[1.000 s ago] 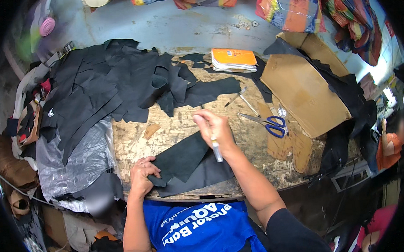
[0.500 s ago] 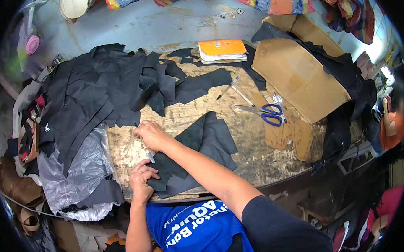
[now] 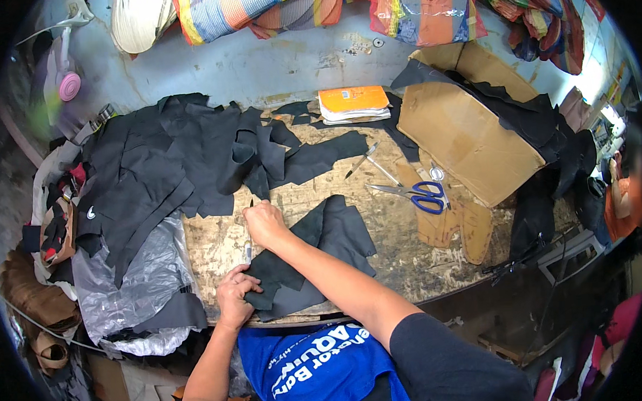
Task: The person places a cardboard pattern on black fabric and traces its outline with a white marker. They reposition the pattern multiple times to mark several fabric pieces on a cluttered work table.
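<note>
1. Blk leather-like sheet (image 3: 283,273), suede-like face up; at near edge of counter (image 3: 218,238), in front of wearer's torso, partly under R forearm. Smoother blk section (image 3: 348,232) shows beneath & to rt. 1 folded pc. or 2 separate pcs.: cannot tell.

2. L hand (image 3: 237,296): fingers bent onto lt. edge of sheet, in contact. Pinching or only pressing: cannot tell.

3. R hand (image 3: 265,224): arm laid across sheet, hand at its far lt. side; fingers closed round pen.

4. Pen (image 3: 248,250), clear barrel: dark end juts out beyond hand on far side; other end points back twd. L hand, just beside it.

5. Scissors (image 3: 428,198), dk. blue handles, on counter to rt. of sheet, well apart. Blades point lt.

6. Slim pens (image 3: 355,168), qty. 2, 1 dark & 1 pale, just beyond scissors.

7. Brown templates (image 3: 477,236), flat, at & below scissors.

8. Blk sheet pile (image 3: 144,152), overlapping pcs., far lt. of counter; clear plastic sheet (image 3: 133,283) nr. its lower end.

9. Book (image 3: 354,98), orange cover, far side of counter.

10. Cardboard box (image 3: 470,145), open, far rt., w/ blk mat'l draped over it.

11. Plaid bags (image 3: 238,9), multicol., along top of view, agst. pale blue wall (image 3: 285,61).

12. Co-worker in orange (image 3: 621,203), far rt. edge, partly blurred.
</note>
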Demonstrator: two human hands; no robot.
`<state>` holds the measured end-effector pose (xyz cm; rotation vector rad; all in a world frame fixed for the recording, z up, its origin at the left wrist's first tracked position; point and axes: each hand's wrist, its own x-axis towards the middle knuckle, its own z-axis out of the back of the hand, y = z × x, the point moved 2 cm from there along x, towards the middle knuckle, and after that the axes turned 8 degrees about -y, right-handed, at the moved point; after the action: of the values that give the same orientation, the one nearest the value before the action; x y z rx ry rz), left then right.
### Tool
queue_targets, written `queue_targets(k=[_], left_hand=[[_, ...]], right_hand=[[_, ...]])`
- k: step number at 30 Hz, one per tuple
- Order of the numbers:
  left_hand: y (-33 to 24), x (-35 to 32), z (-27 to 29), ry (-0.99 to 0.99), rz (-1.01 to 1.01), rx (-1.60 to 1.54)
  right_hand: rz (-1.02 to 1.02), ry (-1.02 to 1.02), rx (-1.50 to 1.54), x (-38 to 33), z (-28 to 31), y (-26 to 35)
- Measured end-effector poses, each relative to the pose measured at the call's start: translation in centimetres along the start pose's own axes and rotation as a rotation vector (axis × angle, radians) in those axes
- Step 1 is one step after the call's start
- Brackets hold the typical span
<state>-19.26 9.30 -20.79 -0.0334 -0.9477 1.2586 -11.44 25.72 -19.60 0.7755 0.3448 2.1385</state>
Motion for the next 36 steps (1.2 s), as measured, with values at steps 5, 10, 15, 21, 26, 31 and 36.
queue_targets(k=[5,10,15,21,26,31,36], left_hand=[[0.2,-0.3,0.0,0.003,0.021,0.035],[0.2,-0.5,-0.2,-0.015,0.038,0.020],[0.4,-0.6,-0.3,-0.012,0.068,0.047],[0.4,-0.5,-0.3,-0.031,0.051,0.026],[0.2,-0.5,-0.3,-0.044,0.055,0.059],[0.3,-0.4,-0.3,-0.114,0.126,-0.031],[0.7,-0.7,0.5,-0.392,0.416,-0.093]], right_hand=[[-0.093,0.005,0.029,-0.2,0.8,-1.1],[-0.113,-0.098,0.104,-0.9,1.1,-2.5],[-0.035,-0.146,0.031,0.2,1.5,-3.0],[0.215,-0.658,0.004,1.9,11.7,-8.4],[0.010,-0.583,-0.169,-4.9,19.2,-14.6],[-0.528,-0.353,-0.528,-13.5,17.6,-18.2],[-0.381,-0.395,-0.320,-9.7,13.2,-18.1]])
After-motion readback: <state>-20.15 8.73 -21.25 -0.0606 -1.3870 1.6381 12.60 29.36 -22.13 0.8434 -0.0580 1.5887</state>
